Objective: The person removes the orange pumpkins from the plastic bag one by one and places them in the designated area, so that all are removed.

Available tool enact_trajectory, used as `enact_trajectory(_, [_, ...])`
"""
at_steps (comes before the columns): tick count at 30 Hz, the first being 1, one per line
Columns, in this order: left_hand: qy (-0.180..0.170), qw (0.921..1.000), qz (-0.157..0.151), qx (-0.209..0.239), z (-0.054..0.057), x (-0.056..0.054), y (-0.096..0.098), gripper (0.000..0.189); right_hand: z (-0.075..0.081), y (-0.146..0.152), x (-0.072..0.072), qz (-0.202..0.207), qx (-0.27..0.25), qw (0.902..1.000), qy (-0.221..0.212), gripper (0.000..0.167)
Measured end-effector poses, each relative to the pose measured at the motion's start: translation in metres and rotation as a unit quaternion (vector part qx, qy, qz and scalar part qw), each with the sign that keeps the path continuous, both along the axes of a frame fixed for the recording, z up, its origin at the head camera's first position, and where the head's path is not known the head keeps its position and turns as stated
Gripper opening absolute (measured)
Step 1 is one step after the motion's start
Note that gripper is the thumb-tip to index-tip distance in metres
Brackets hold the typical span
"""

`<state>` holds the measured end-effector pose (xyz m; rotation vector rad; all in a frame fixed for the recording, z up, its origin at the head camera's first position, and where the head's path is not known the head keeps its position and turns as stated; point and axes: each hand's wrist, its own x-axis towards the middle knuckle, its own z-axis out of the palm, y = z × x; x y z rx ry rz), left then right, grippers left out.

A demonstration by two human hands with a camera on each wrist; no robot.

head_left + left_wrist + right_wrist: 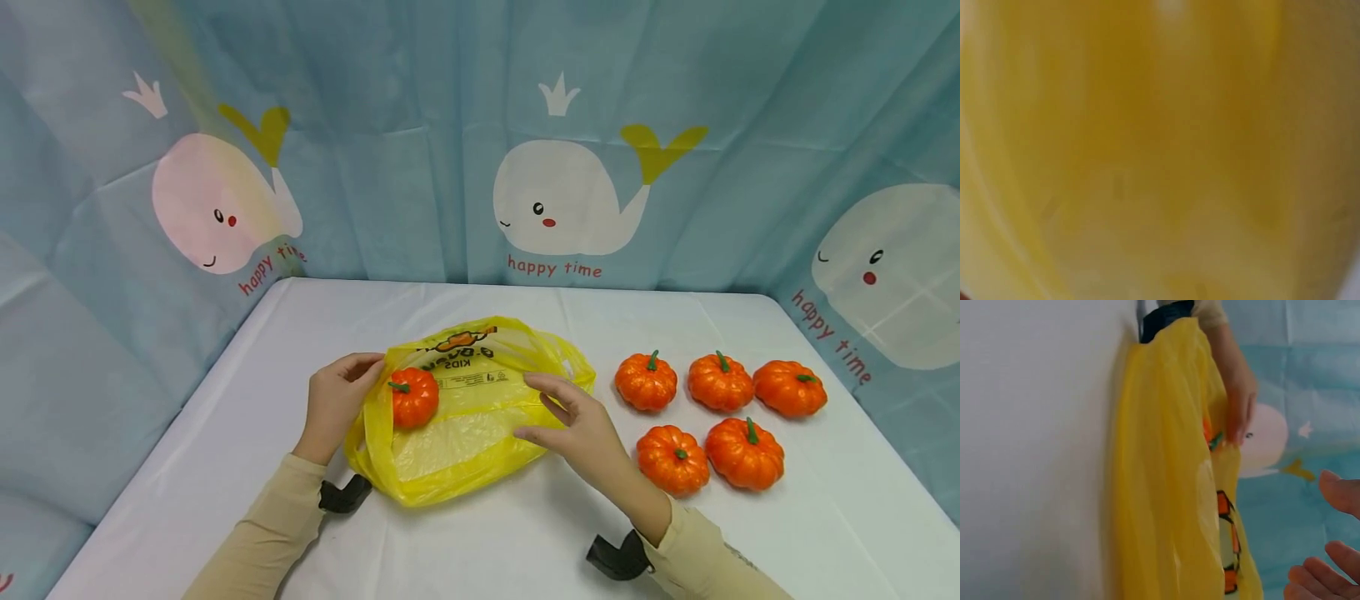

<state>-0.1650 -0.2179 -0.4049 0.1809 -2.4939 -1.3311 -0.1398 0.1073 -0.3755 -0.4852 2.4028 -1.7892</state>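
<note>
A yellow plastic bag (465,450) lies on the table with its mouth spread toward me. Inside, near its left side, sits a small orange pumpkin (416,400) with a green stem. My left hand (341,400) pinches the bag's left rim between thumb and fingers. Over the bag's right side hovers my right hand (581,429), fingers apart and bent a little, holding nothing. In the right wrist view the fingers (1319,581) stand apart from the bag (1166,469). Blurred yellow plastic (1135,125) fills the left wrist view.
Several more orange pumpkins (720,383) stand in two rows on the right of the white-covered table (480,550). Behind the table hangs a blue curtain (420,192) printed with whales. A black wrist mount (618,557) sits below the right wrist, close to the tabletop.
</note>
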Motion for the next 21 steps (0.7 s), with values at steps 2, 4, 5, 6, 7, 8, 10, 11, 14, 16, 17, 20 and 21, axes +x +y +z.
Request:
enact_trajectory(2, [-0.002, 1.0000, -0.002, 0.003, 0.000, 0.000, 0.000, 0.026, -0.002, -0.008, -0.003, 0.013, -0.002, 0.9999, -0.006, 0.065])
enact_trajectory(4, [-0.005, 1.0000, -0.003, 0.005, 0.000, 0.000, 0.000, 0.026, -0.003, -0.016, -0.005, 0.022, -0.006, 0.9997, -0.009, 0.065])
enact_trajectory(5, [-0.005, 1.0000, -0.004, 0.006, 0.000, 0.000, 0.000, 0.027, -0.003, -0.020, -0.006, 0.026, -0.009, 0.9996, -0.009, 0.065])
enact_trajectory(6, [-0.006, 1.0000, -0.004, 0.005, 0.001, 0.000, 0.000, 0.027, -0.003, -0.023, -0.007, 0.029, -0.012, 0.9995, -0.008, 0.066])
enact_trajectory(7, [-0.007, 0.9999, -0.004, 0.006, 0.001, 0.000, 0.000, 0.027, -0.003, -0.026, -0.008, 0.032, -0.013, 0.9994, -0.007, 0.066])
enact_trajectory(8, [-0.006, 1.0000, -0.004, 0.006, 0.001, 0.000, 0.000, 0.027, -0.003, -0.029, -0.009, 0.035, -0.015, 0.9992, -0.006, 0.066])
enact_trajectory(10, [-0.005, 1.0000, -0.004, 0.005, 0.001, 0.001, 0.000, 0.027, -0.003, -0.035, -0.010, 0.040, -0.021, 0.9990, -0.008, 0.067])
enact_trajectory(11, [-0.005, 1.0000, -0.004, 0.004, 0.001, 0.000, -0.001, 0.026, -0.003, -0.038, -0.011, 0.041, -0.022, 0.9989, -0.010, 0.067])
enact_trajectory(14, [-0.003, 1.0000, -0.004, 0.002, 0.001, 0.000, -0.001, 0.026, -0.004, -0.047, -0.014, 0.049, -0.026, 0.9983, -0.016, 0.068])
enact_trajectory(16, [-0.004, 1.0000, -0.003, 0.003, 0.000, 0.000, -0.001, 0.026, -0.006, -0.053, -0.016, 0.054, -0.027, 0.9981, -0.015, 0.068])
enact_trajectory(17, [-0.004, 1.0000, -0.002, 0.004, 0.000, 0.000, -0.001, 0.025, -0.006, -0.056, -0.017, 0.056, -0.026, 0.9980, -0.014, 0.068])
enact_trajectory(20, [-0.005, 1.0000, -0.001, 0.005, -0.001, -0.001, -0.001, 0.025, -0.009, -0.065, -0.019, 0.062, -0.023, 0.9977, -0.013, 0.067])
enact_trajectory(21, [-0.005, 1.0000, -0.001, 0.004, -0.001, -0.001, -0.001, 0.025, -0.009, -0.068, -0.020, 0.063, -0.022, 0.9977, -0.014, 0.067])
